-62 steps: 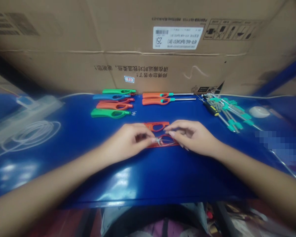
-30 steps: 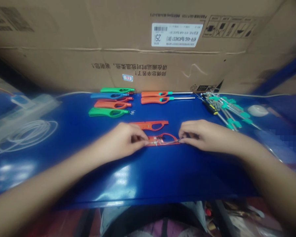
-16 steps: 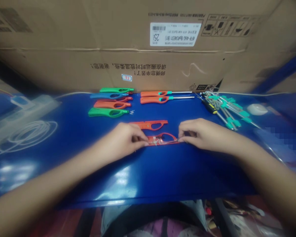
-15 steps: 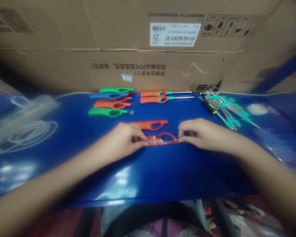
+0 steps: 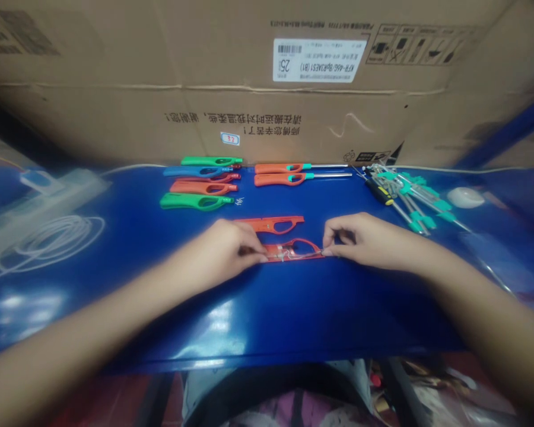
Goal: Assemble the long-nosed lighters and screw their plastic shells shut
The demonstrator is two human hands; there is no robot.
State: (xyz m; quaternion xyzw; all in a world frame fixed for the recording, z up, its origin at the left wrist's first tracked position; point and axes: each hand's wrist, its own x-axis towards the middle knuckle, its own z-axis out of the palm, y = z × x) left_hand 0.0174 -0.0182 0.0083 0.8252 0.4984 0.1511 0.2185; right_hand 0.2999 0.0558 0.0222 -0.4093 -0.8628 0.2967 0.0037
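Note:
An orange lighter shell half [image 5: 309,245] lies on the blue table with its inside facing up; a thin pale wire [image 5: 293,257] and small parts rest in it. My left hand [image 5: 238,246] pinches the shell's left end, hiding that end. At the other end, the fingertips of my right hand [image 5: 349,237] are closed near the wire's tip and the shell's narrow end; exactly what lies between them is hidden. Just behind is a second orange shell half [image 5: 271,225], touching nothing in my right hand and partly covered by my left.
Several coloured lighter handles [image 5: 198,201] lie at the back left. Two orange lighters with metal rods [image 5: 278,179] are at the back centre. A screwdriver [image 5: 379,193] and a pile of rods with teal parts [image 5: 409,193] lie right. A white cable [image 5: 56,240] coils left. Cardboard [image 5: 115,136] stands behind.
Both hands stay at the two ends of the orange shell half, with almost no movement. The whole view has shifted very slightly.

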